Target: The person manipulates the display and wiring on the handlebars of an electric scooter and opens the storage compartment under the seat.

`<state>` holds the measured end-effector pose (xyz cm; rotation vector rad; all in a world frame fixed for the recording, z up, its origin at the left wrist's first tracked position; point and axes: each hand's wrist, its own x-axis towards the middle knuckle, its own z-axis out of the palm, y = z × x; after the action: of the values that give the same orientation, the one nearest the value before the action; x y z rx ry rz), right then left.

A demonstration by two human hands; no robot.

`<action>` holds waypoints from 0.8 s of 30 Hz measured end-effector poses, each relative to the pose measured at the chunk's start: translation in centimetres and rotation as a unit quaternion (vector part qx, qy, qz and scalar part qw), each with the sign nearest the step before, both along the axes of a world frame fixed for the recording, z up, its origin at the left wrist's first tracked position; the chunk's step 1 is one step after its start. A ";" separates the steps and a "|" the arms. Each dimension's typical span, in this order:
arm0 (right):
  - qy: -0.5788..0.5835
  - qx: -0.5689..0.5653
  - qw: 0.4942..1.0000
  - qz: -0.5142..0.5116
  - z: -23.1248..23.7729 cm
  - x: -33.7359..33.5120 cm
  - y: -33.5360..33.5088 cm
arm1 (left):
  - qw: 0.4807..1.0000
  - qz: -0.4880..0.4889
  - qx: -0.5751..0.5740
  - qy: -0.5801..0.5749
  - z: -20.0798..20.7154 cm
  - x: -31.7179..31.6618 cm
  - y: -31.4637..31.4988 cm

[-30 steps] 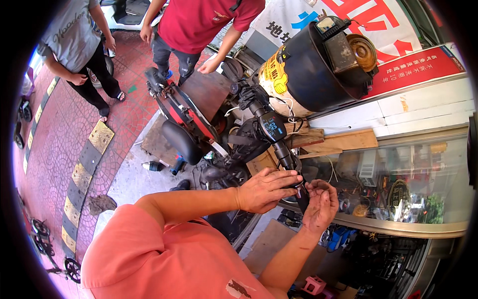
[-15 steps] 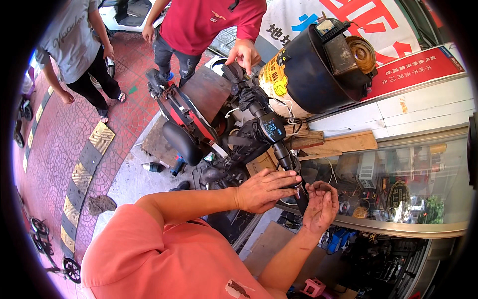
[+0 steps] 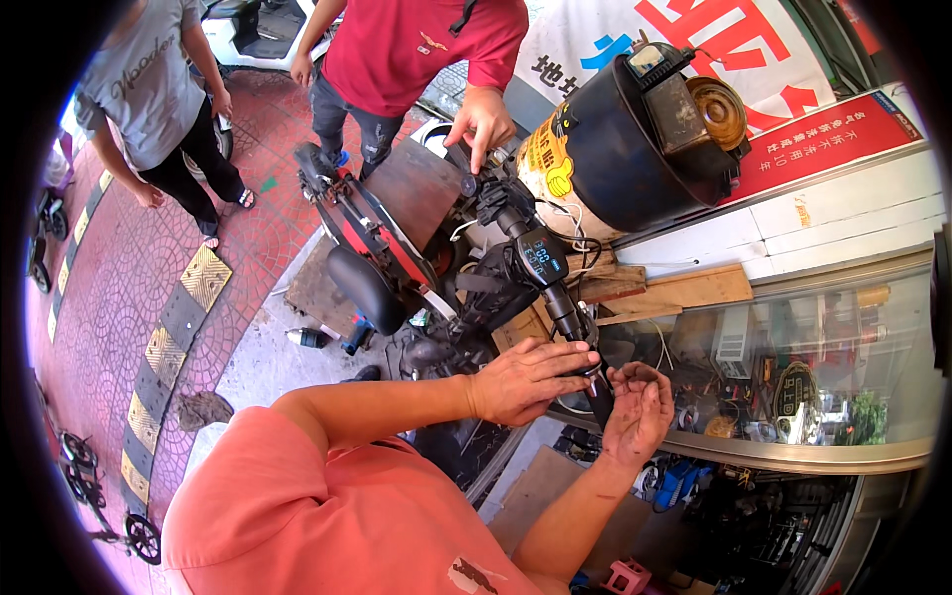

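Note:
Both my hands are at the near end of a black handlebar (image 3: 567, 312), which carries a lit display (image 3: 543, 256) in its middle. My left hand (image 3: 535, 379) lies across the bar with its fingers stretched out flat, the fingertips over a control beside the black grip (image 3: 600, 399). What lies under those fingers is partly hidden. On the grip's other side, my right hand (image 3: 638, 415) is turned palm up, fingers loosely curled, nothing seen in it. At the bar's far end, another person's hand (image 3: 482, 124) points a finger down at the controls.
A black saddle (image 3: 365, 288) and a red-striped frame stand left of the bar. A large black drum (image 3: 625, 139) stands beyond it, near wooden boards (image 3: 684, 290). A glass display case (image 3: 764, 367) is at the right. Another person in grey (image 3: 149, 89) stands far left.
The other person's hand has moved from the far grip to point with one finger near the controls. The person in grey has shifted slightly. My hands have hardly moved.

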<state>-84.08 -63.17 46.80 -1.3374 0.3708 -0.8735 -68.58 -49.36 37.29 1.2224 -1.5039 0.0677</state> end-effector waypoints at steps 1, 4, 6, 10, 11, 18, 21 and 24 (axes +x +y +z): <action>0.001 0.000 1.000 0.000 0.1 0.1 0.1 | 1.000 0.000 0.001 -0.001 0.0 0.0 0.0; 0.006 -0.001 1.000 -0.001 0.2 0.1 0.2 | 1.000 0.000 0.002 -0.002 0.0 -0.1 0.0; 0.010 -0.002 1.000 -0.004 0.2 0.1 0.1 | 1.000 0.000 0.002 -0.002 0.1 0.0 0.1; 0.003 -0.001 1.000 0.001 0.3 0.1 0.2 | 1.000 0.000 0.002 -0.004 -0.1 -0.1 0.1; 0.003 -0.002 1.000 0.003 0.3 0.1 0.1 | 1.000 0.001 0.001 -0.004 -0.1 -0.1 0.0; -0.007 0.010 1.000 0.007 0.6 0.3 0.3 | 1.000 -0.003 0.013 -0.007 0.0 -0.1 0.2; -0.009 0.011 1.000 0.011 0.6 0.3 0.2 | 1.000 -0.005 0.016 -0.005 0.1 0.0 0.2; -0.010 0.018 1.000 0.012 0.7 0.2 0.3 | 0.998 -0.017 0.053 -0.008 0.2 -0.1 0.5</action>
<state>-83.84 -62.89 47.51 -1.2971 0.3534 -0.8557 -68.70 -48.90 37.49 1.2835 -1.5582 -0.0260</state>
